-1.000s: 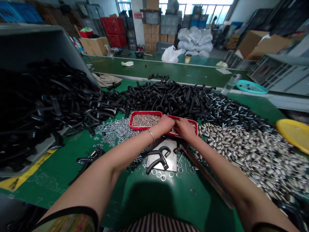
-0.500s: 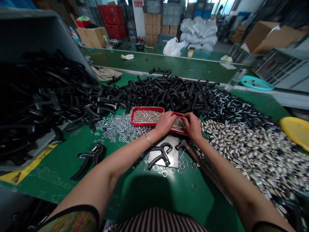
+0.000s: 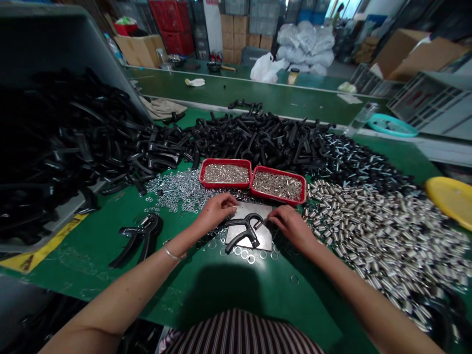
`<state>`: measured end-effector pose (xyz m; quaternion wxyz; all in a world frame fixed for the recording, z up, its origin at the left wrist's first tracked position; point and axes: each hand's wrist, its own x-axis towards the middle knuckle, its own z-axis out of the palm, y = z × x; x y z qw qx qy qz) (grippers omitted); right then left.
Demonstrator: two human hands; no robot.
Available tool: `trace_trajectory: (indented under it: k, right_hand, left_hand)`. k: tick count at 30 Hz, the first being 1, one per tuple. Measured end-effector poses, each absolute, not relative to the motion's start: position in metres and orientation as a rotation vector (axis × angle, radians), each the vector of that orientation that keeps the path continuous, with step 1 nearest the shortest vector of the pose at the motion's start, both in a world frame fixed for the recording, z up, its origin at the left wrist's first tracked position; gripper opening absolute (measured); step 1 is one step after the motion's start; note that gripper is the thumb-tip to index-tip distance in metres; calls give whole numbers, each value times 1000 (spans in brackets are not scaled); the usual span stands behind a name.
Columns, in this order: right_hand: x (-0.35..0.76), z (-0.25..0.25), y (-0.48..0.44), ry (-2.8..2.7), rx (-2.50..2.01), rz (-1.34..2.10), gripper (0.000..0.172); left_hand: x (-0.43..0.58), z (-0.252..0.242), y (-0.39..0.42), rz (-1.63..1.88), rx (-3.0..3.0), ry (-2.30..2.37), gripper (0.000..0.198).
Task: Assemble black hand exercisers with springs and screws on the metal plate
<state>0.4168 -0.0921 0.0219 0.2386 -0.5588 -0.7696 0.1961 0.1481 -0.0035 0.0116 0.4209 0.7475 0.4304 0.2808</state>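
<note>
Under the left hand and the right hand, a green desk is spread. Well to the left of the left hand, a big grey bin is filled with black parts. Beyond both hands, a long heap of black parts is piled, and to the right of the right hand, a wide heap of metal cylinders is spread. The left hand is held with its fingers half curled; the right hand is nearly closed, thumb and forefinger being close together. Whether a small piece is held in either hand cannot be told. Just beyond the hands, a left red tray and a right red tray, both filled with small metal pieces, are placed side by side. Between the hands, a metal plate is laid, and on it a black grip is placed, its small spring being near the right fingertips. Nearer than both hands, loose rings are scattered beside the plate.
</note>
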Motion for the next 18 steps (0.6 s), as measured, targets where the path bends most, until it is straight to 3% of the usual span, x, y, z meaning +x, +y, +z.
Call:
trace_trajectory:
  k: [9, 14, 18]
  right_hand:
    - [402, 17, -86, -2265, -1609, 364, 19]
    - [391, 21, -87, -2431, -1657, 126, 19]
    - [391, 20, -84, -2380, -1706, 141, 19]
  left_hand:
    - [153, 17, -5, 719, 1840, 990, 18]
    - [164, 28, -20, 762, 1217, 805, 30]
    - [168, 36, -30, 837, 838, 638, 30]
